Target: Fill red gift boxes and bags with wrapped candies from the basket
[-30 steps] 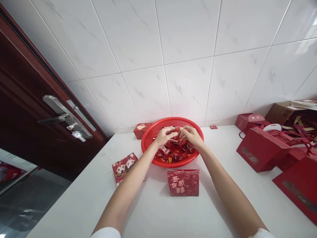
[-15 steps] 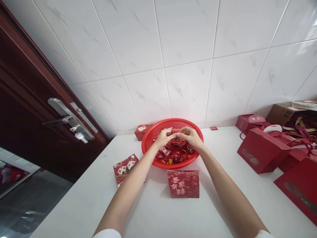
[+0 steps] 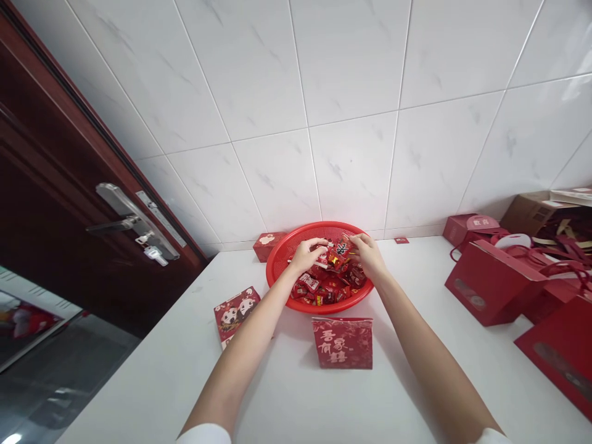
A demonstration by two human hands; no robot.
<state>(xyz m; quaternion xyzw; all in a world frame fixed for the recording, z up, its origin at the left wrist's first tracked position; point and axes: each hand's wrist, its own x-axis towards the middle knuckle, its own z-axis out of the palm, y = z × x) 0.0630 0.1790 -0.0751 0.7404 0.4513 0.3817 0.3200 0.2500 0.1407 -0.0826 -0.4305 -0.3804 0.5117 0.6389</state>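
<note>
A red plastic basket [image 3: 277,262] holds several red-wrapped candies [image 3: 326,295]. My right hand [image 3: 370,256] pinches a small red candy packet [image 3: 343,245] with dark lettering above the pile. Over the basket's left part, my left hand [image 3: 305,256] has its thumb and forefinger apart, close to the candies. A white stick shows just below its thumb. In front of the basket stands a dark red paper box [image 3: 343,344] with pale Chinese characters, its top edge facing up.
Left of the basket lies a red box with panda pictures [image 3: 238,311], partly behind my left forearm. A small red box [image 3: 268,245] touches the wall. Red gift bags [image 3: 493,280] and a cardboard box [image 3: 525,213] stand at right. A door with keys [image 3: 155,253] is at left.
My hands have moved apart. The packet that both hands were at has shifted slightly right with my right hand, and my left fingers have come away from it.
</note>
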